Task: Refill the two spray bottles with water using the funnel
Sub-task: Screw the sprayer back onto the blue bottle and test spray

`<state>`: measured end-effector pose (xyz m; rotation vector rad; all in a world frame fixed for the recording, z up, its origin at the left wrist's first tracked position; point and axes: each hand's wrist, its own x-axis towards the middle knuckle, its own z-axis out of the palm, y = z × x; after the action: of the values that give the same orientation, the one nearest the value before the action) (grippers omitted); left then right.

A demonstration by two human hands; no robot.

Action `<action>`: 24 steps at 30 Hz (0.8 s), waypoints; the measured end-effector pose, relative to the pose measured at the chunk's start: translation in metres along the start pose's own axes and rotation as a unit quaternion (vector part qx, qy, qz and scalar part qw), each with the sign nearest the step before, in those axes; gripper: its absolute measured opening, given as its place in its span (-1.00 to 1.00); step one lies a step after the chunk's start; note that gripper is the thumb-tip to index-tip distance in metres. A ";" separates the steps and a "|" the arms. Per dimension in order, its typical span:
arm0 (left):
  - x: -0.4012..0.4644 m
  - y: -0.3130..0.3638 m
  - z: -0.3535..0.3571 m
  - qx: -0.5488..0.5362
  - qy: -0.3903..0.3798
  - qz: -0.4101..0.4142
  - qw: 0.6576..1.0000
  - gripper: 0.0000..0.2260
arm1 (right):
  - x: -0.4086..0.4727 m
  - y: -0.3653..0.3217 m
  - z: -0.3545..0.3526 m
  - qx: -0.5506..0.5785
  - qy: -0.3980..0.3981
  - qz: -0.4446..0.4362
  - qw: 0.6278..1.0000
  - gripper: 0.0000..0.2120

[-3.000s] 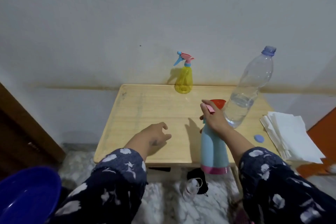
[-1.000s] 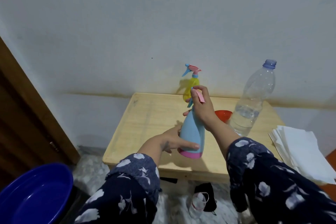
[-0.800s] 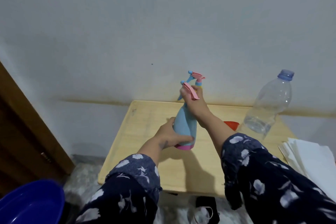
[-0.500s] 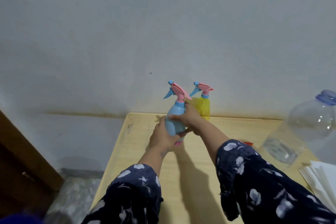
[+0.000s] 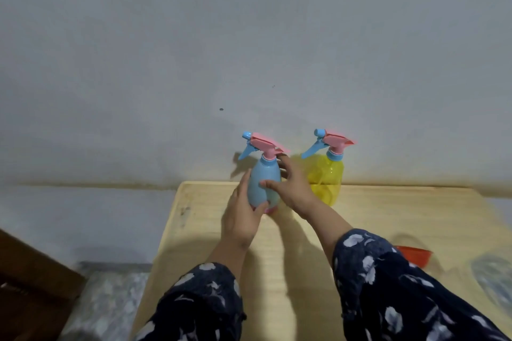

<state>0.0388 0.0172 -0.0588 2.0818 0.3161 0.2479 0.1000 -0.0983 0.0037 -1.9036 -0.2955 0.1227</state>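
Fingers cradle blue spray bottle.

Both hands, left hand and right hand, grip the upright blue spray bottle beside the yellow spray bottle.
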 end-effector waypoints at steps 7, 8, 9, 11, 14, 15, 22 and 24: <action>0.018 -0.011 0.006 -0.007 0.015 -0.006 1.000 -0.25 | 0.012 0.014 0.006 0.000 0.001 -0.008 1.000 -0.35; 0.018 -0.012 0.007 -0.004 0.013 -0.007 1.000 -0.25 | 0.012 0.016 0.006 -0.010 0.003 -0.006 1.000 -0.33; 0.018 -0.012 0.007 -0.004 0.011 -0.010 1.000 -0.25 | 0.012 0.018 0.007 -0.019 0.006 -0.002 1.000 -0.32; 0.019 -0.011 0.006 -0.008 0.001 -0.012 1.000 -0.26 | 0.010 0.017 0.008 -0.025 0.010 0.003 1.000 -0.30; 0.017 -0.006 0.001 0.011 -0.014 -0.013 1.000 -0.27 | 0.002 0.011 0.003 -0.019 0.003 0.020 1.000 -0.24; 0.014 -0.004 0.000 0.028 -0.013 -0.018 0.999 -0.28 | -0.002 0.010 0.001 -0.020 0.002 0.031 0.999 -0.22; -0.018 0.016 0.011 0.104 0.031 -0.030 0.994 -0.55 | -0.049 0.010 -0.028 -0.040 0.053 0.066 0.996 -0.66; -0.022 0.028 0.019 0.091 0.004 -0.009 0.996 -0.62 | -0.057 0.010 -0.043 -0.051 0.109 0.062 0.991 -0.82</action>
<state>0.0277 -0.0191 -0.0457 2.2570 0.3747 0.2246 0.0567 -0.1554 0.0054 -2.0168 -0.0364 -0.0196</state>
